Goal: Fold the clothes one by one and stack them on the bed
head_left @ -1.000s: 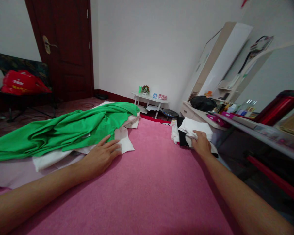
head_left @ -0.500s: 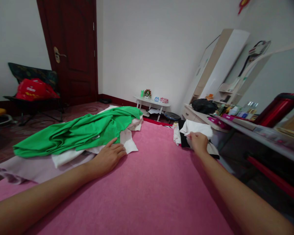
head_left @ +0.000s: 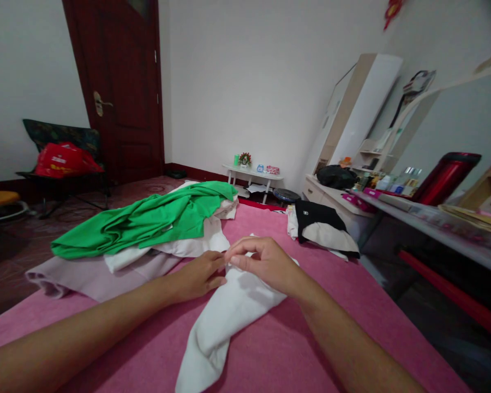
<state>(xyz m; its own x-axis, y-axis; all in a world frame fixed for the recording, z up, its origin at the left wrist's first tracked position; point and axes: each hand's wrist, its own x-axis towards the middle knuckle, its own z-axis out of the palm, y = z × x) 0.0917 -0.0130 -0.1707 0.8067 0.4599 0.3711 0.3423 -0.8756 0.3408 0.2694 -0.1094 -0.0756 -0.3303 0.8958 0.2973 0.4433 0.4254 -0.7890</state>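
A white garment point(head_left: 225, 316) lies bunched on the pink bed cover point(head_left: 270, 355) in front of me. My right hand point(head_left: 262, 263) pinches its upper edge, fingers closed on the cloth. My left hand point(head_left: 198, 275) meets it at the same edge, fingertips closed on the fabric. Behind my left hand lies a heap of clothes: a green garment point(head_left: 147, 221) on top of white point(head_left: 196, 243) and pale lilac point(head_left: 90, 273) pieces. At the bed's far right edge sits a small pile with a black garment point(head_left: 317, 215) and a cream one point(head_left: 329, 237).
A dark red door point(head_left: 118, 93) and a chair with a red bag point(head_left: 63, 161) stand at the back left. A low white table point(head_left: 253, 172) is by the far wall. A dresser and a shelf with a red canister point(head_left: 445, 177) run along the right.
My right hand has pulled the white garment off the right pile and brought it to the middle of the bed. My left hand left the clothes heap and joined it.
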